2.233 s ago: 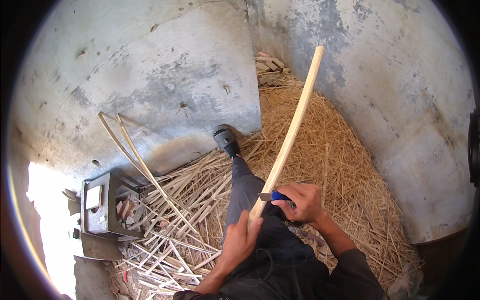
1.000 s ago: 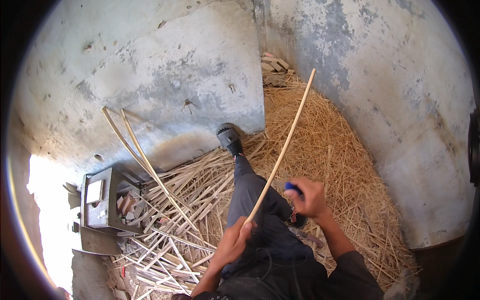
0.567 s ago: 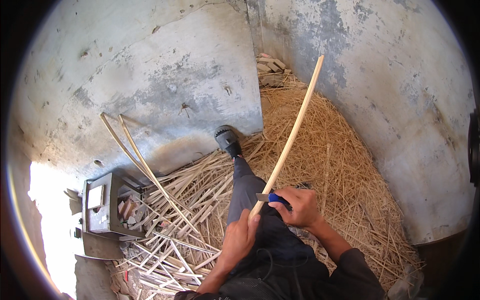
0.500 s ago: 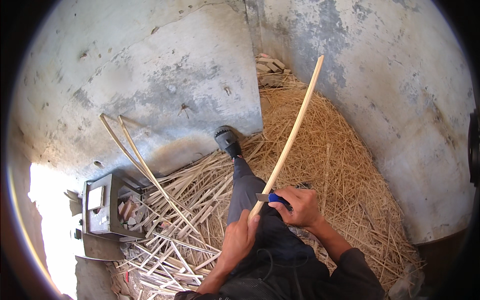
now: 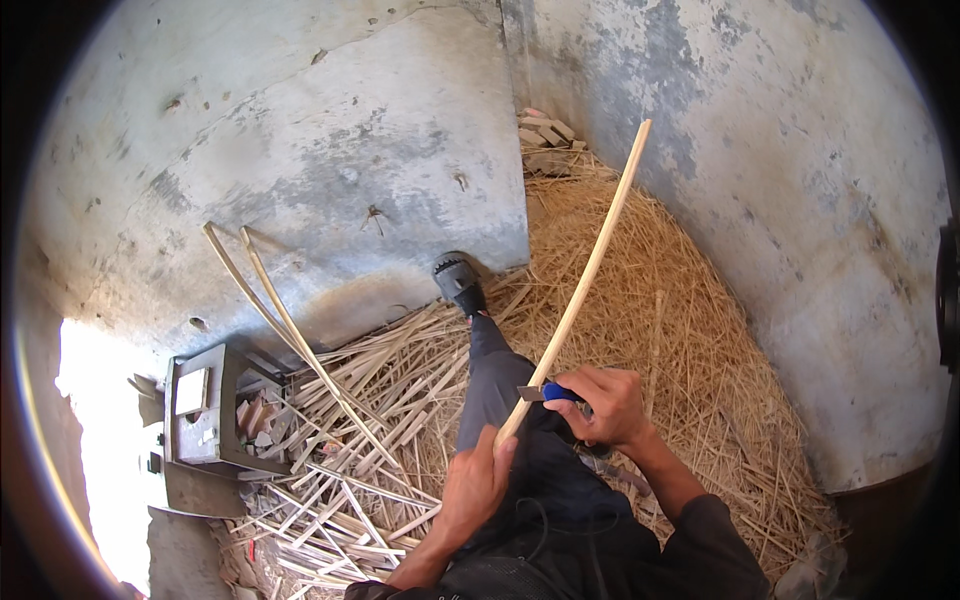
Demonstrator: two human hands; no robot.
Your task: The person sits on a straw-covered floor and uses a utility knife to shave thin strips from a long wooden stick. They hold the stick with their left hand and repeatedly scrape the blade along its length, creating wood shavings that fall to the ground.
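My left hand (image 5: 475, 487) has its grip clenched around the near end of a long pale cane strip (image 5: 585, 280), down close to my lap. From there the strip rises away from me, slanting far and to the right, bending slightly, and its far tip stands in front of the grey plastered wall (image 5: 800, 180) on the right. My right hand (image 5: 605, 405) is just to the right of the strip, a little farther along it than the left; its grip is closed on a knife with a blue handle (image 5: 558, 393), and the short blade touches the strip's edge just beyond my left fingers.

My leg in dark grey trousers (image 5: 500, 390) stretches out under the strip toward the far wall, ending in a dark shoe (image 5: 458, 280) that rests near the foot of the concrete wall (image 5: 330, 160) on the left. The floor around the leg is covered with a heap of thin straw-coloured shavings (image 5: 660, 330), thickest on the right side and toward the far corner. On the near left lies a loose pile of split cane pieces (image 5: 360, 470), and two longer curved strips (image 5: 280, 320) lean up from that pile against the left wall. A small grey metal stand (image 5: 205, 420) sits at the left edge, beside a bright patch of sunlight.
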